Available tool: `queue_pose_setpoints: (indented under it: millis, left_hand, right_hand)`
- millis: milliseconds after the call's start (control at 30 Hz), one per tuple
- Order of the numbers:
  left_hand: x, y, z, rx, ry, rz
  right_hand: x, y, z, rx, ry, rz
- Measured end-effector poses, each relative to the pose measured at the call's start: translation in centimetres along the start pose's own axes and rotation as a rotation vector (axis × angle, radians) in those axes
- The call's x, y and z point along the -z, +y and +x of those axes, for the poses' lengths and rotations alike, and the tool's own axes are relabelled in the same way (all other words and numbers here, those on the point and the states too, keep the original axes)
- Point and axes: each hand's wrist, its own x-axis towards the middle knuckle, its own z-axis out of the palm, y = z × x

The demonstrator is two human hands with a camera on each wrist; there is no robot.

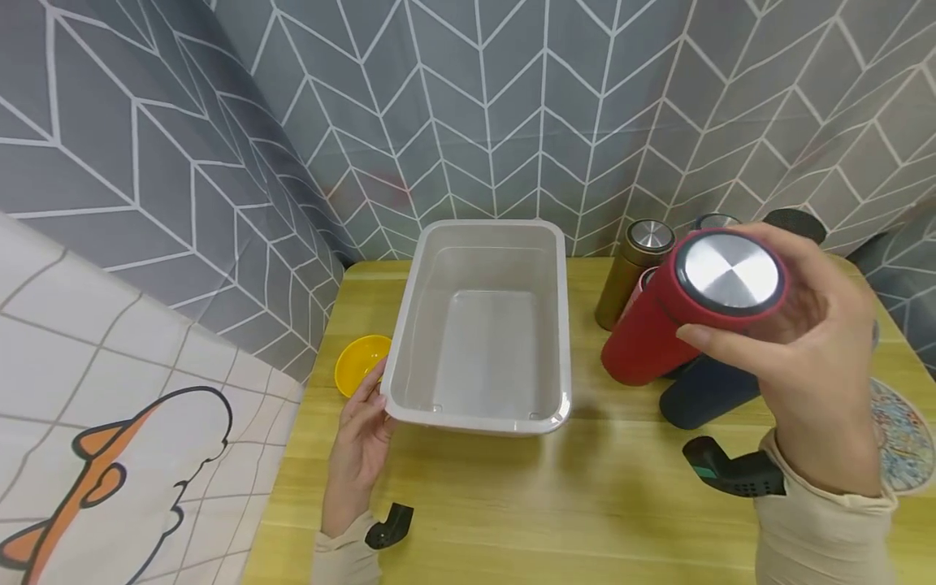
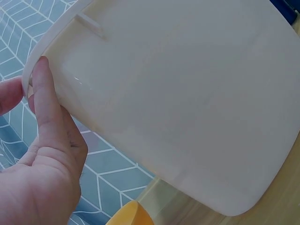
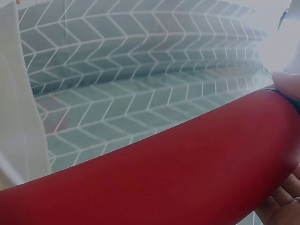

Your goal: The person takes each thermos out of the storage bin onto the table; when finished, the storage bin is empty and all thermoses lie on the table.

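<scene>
My right hand (image 1: 822, 357) grips a red thermos (image 1: 654, 329) around its upper end, just below the silver-topped lid. The thermos is tilted, its lid toward me and its base toward the basin side; its long red body fills much of the right wrist view. A light grey plastic basin (image 1: 486, 345) is at the middle, with nothing inside it. At its near left corner my left hand (image 1: 360, 447) pinches the rim, thumb on one side and fingers underneath. The left wrist view shows the outside of the basin (image 2: 187, 108) tipped up over the wooden table.
Left of the basin stands a yellow bowl (image 1: 358, 364). Behind the red thermos are a brown thermos (image 1: 621, 280), a dark blue thermos (image 1: 705, 394) and more bottles, partly hidden. A round patterned mat (image 1: 901, 443) lies at the right. Patterned cloth (image 1: 504, 122) hangs behind the table (image 1: 512, 520).
</scene>
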Motion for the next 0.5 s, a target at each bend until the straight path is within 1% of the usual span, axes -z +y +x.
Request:
queue_pose_setpoints:
  millis: [133, 267, 367, 500]
  left_hand:
    - [0.1, 0.1, -0.1, -0.004, -0.011, -0.022]
    - [0.1, 0.1, 0.0, -0.009, -0.017, -0.037]
    - [0.1, 0.1, -0.1, -0.006, -0.013, -0.035]
    - [0.0, 0.0, -0.1, 0.0, -0.001, -0.029]
  right_hand:
    - [1.2, 0.9, -1.3, -0.082, 0.03, -0.04]
    - [2.1, 2.2, -2.5, -0.154, 0.081, -0.087]
    - [2.5, 3.5, -3.6, -0.225, 0.111, -0.183]
    - [3.0, 5.4, -4.9, -0.314, 0.102, -0.337]
